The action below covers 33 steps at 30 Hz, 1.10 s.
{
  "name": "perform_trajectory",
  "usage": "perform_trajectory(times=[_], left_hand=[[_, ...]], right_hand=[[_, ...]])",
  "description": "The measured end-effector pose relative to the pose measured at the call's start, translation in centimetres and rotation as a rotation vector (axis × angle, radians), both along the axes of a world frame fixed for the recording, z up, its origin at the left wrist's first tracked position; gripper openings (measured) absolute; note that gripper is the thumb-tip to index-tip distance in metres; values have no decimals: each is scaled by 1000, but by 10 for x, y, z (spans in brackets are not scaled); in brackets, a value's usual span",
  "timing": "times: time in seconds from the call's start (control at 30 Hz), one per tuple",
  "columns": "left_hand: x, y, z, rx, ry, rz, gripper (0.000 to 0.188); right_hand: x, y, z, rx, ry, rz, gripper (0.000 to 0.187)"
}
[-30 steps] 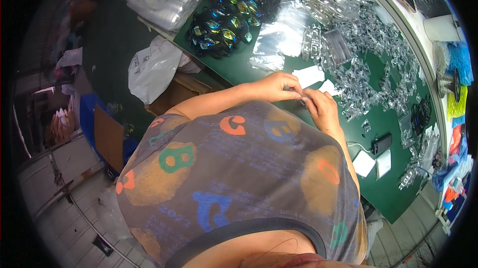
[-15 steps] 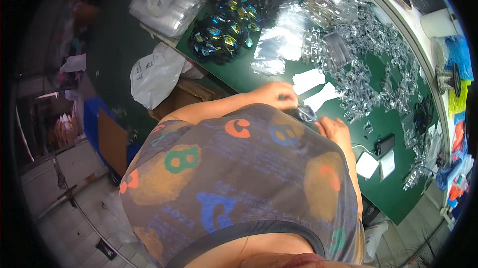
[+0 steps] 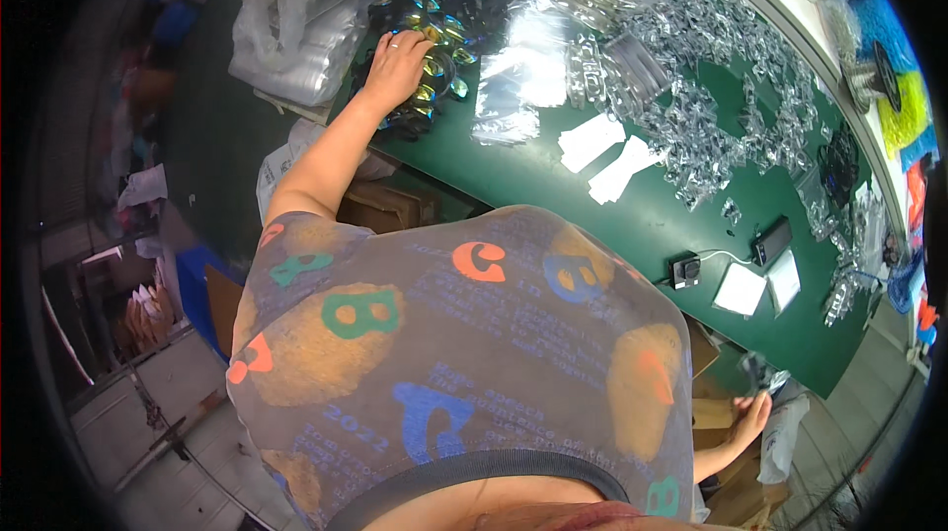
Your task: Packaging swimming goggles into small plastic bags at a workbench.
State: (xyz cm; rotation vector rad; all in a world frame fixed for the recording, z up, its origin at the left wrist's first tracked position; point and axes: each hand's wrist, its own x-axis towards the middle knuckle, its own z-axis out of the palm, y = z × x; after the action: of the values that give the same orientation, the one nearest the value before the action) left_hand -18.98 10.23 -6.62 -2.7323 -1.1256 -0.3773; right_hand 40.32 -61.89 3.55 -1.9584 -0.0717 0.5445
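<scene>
My left hand (image 3: 397,69), a ring on one finger, reaches to the far left of the green table. It rests on a heap of black pieces set with shiny iridescent stones (image 3: 432,87), its fingers laid over them; I cannot see one gripped. Beyond the table's near right edge, my right hand (image 3: 748,424) pinches a small clear plastic packet (image 3: 778,380) with something dark in it, blurred. A cardboard box (image 3: 713,415) and a pale plastic bag (image 3: 780,442) are below and beside that hand.
Flat clear bags (image 3: 509,102) lie beside the black heap. White cards (image 3: 624,168) sit mid-table, near many small filled packets (image 3: 691,136). A small black camera-like device (image 3: 682,269), a white cable and a black block (image 3: 772,240) are at the right. Bagged plastic stacks (image 3: 306,57) stand far left.
My hands, close together at the table edge before, have parted. The left went far left onto the black heap; the right moved down and right past the table edge with the packet.
</scene>
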Motion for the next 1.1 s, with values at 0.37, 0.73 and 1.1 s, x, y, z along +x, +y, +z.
perform_trajectory(times=[0.37, 0.73, 1.1], left_hand=[[22, 27, -9, 17, 222, -45, 30], [-48, -44, 118, 134, -139, -146, 28], [83, -150, 33, -929, -467, 206, 25]], right_hand=[[-60, -196, -202, -534, 431, -415, 40], [-7, 208, -92, -223, -603, 222, 30], [-243, 517, -109, 38, -35, 1707, 57]])
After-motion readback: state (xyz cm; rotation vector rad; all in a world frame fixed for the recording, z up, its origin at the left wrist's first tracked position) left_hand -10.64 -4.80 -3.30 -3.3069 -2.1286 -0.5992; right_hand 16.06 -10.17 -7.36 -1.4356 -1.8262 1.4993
